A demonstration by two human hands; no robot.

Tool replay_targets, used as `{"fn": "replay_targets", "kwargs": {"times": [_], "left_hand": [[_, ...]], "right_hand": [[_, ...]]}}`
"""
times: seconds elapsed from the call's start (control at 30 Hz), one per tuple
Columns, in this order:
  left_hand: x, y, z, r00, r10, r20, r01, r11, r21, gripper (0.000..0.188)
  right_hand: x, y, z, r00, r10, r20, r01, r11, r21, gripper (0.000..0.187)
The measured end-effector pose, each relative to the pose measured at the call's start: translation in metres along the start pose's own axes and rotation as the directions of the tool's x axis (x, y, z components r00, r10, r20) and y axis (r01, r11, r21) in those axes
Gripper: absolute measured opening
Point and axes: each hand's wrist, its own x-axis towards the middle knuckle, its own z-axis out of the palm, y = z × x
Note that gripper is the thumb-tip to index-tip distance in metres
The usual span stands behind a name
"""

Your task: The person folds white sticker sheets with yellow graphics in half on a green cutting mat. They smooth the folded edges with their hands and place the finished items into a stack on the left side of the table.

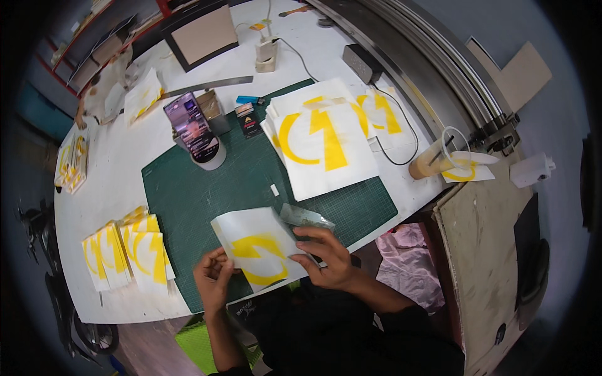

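My left hand pinches the left edge of a white paper sheet with a yellow printed shape, tilted above the near edge of the green cutting mat. On the sheet's right edge, the thumb and fingers of my right hand hold it. A clear plastic piece lies on the mat just beyond my right hand. Farther off sits a thick stack of white sheets with large yellow shapes. Smaller folded yellow-and-white pieces rest in piles at the left.
A phone leans upright on a white roll at the mat's far side. Near it are a blue lighter and a small black box. At the right stand a plastic cup of brown drink and a long metal machine.
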Motion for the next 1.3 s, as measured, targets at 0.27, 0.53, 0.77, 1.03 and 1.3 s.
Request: {"fn": "replay_targets", "kwargs": {"times": [0.27, 0.53, 0.77, 1.03, 1.3], "left_hand": [[-0.015, -0.018, -0.006, 0.979, -0.044, -0.2, 0.059, 0.996, 0.069, 0.012], [-0.021, -0.011, -0.012, 0.97, 0.055, -0.238, -0.028, 0.993, 0.118, 0.005], [-0.03, -0.004, -0.012, 0.999, -0.032, -0.028, 0.031, 0.999, -0.042, 0.007], [-0.045, -0.007, -0.045, 0.996, -0.084, -0.024, 0.081, 0.992, -0.1, 0.004], [-0.053, -0.008, -0.062, 0.976, -0.083, -0.202, 0.084, 0.996, -0.005, 0.007]], "right_hand": [[-0.01, 0.017, -0.008, 0.919, 0.391, -0.053, -0.384, 0.917, 0.106, 0.014], [-0.017, 0.042, -0.042, 0.784, 0.529, 0.325, -0.602, 0.518, 0.608, 0.017], [-0.004, 0.039, -0.034, 0.411, 0.259, 0.874, -0.872, 0.391, 0.294, 0.067], [-0.035, 0.046, 0.016, 0.398, 0.052, 0.916, -0.91, -0.103, 0.401, 0.057], [-0.024, 0.054, 0.024, 0.529, 0.025, 0.848, -0.827, -0.209, 0.522, 0.063]]}}
